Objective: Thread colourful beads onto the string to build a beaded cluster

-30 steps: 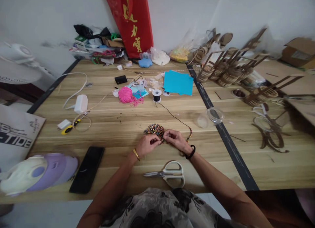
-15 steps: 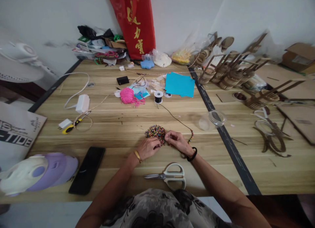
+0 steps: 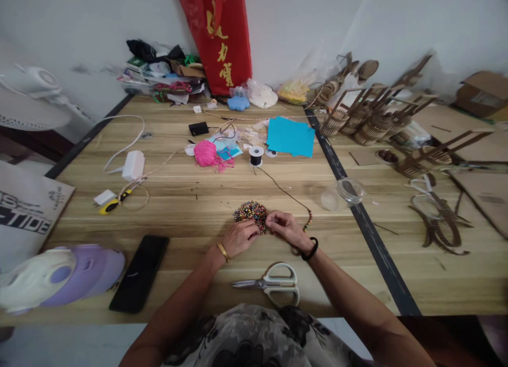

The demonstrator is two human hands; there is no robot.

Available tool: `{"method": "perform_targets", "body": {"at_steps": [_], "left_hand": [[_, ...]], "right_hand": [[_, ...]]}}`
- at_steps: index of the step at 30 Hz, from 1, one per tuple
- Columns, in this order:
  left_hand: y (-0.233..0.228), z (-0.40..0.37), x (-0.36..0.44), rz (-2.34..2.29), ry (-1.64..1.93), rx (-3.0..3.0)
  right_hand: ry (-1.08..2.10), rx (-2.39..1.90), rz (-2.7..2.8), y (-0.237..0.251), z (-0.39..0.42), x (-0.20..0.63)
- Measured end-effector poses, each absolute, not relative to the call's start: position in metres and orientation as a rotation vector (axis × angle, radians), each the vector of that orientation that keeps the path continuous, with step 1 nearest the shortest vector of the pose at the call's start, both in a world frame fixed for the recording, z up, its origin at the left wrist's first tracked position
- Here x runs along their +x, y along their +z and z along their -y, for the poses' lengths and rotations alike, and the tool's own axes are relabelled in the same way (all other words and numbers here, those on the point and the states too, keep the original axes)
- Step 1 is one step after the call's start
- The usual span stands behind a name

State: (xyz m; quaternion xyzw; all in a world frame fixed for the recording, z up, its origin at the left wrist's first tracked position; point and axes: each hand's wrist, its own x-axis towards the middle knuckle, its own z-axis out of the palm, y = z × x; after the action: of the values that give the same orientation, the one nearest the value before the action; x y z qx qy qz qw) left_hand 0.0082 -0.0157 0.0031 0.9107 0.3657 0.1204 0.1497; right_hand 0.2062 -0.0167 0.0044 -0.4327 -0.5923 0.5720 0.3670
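From the head camera we are looking down at a heap of small round beads point(image 3: 250, 211), many-coloured and glossy, lying mid-table just ahead of us. Our left hand point(image 3: 238, 238) is resting at the heap's near edge with its fingers curled in and tips pinched together; whatever they are nipping is too small to make out. Our right hand point(image 3: 286, 227) is meeting it from the other side, fingertips likewise pinched at the heap's rim. A thin dark cord point(image 3: 282, 189) is running from the right hand's far side up to a small black spool point(image 3: 256, 155), and a short strung row of beads point(image 3: 307, 220) is lying just beside the right wrist.

Nearer us, steel scissors point(image 3: 273, 284) with pale plastic loops are lying flat. A flat black phone point(image 3: 139, 272) is sitting to the left, beside a smooth lilac and cream plastic shell point(image 3: 55, 277). Farther off we are seeing a fuzzy pink yarn ball point(image 3: 205, 153), matte blue paper sheets point(image 3: 290, 137), and a clear round jar point(image 3: 341, 192) on its side.

The table point(image 3: 190, 198) is pale, streaky wood grain, split by a dark seam point(image 3: 357, 208). Slatted brown wooden models point(image 3: 369, 118) are crowding the right side. A red bag point(image 3: 222, 34) with gold lettering is leaning on the plain white wall.
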Motion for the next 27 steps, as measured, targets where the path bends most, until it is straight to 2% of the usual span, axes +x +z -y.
{"method": "perform_targets", "body": {"at_steps": [27], "left_hand": [[-0.0027, 0.017, 0.0078, -0.992, 0.381, 2.671]], "right_hand": [[1.54, -1.114, 1.442, -0.0011, 0.0159, 0.2079]]}}
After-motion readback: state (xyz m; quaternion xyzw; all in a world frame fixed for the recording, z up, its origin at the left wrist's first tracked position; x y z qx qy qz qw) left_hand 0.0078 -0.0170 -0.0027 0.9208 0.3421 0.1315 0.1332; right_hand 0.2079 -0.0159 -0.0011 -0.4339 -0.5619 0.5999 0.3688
